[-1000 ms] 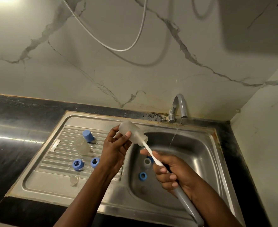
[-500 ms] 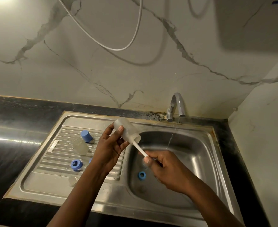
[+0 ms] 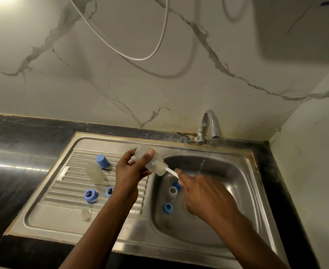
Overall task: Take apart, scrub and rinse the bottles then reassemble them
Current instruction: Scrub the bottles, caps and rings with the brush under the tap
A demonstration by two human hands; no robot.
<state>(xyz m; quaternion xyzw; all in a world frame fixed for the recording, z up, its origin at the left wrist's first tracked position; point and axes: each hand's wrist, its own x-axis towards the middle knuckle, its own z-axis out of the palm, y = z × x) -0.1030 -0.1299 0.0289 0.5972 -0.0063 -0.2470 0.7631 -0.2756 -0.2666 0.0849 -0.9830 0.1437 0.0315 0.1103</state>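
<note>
My left hand [image 3: 129,171] grips a frosted clear bottle [image 3: 153,162], tilted with its mouth down to the right, over the sink's left rim. A white brush shaft [image 3: 171,172] goes into the mouth; my right hand [image 3: 202,193] holds the brush handle just below it, most of the handle hidden. On the drainboard [image 3: 49,208] lie a second clear bottle [image 3: 95,174], a blue cap [image 3: 102,161], two blue rings [image 3: 90,195] [image 3: 109,191] and a small clear piece [image 3: 86,214]. In the basin are a grey piece [image 3: 173,192] and a blue ring [image 3: 167,207].
The steel sink basin [image 3: 233,183] sits right of the drainboard. A chrome tap [image 3: 208,125] at the back runs a thin stream of water. Black counter [image 3: 14,167] lies to the left, marble walls behind and right. A white hose [image 3: 136,58] loops on the wall.
My right hand has pushed the brush deeper into the bottle, so less white shaft shows. The grey handle is hidden behind my hand. Bottle and left hand stayed about where they were.
</note>
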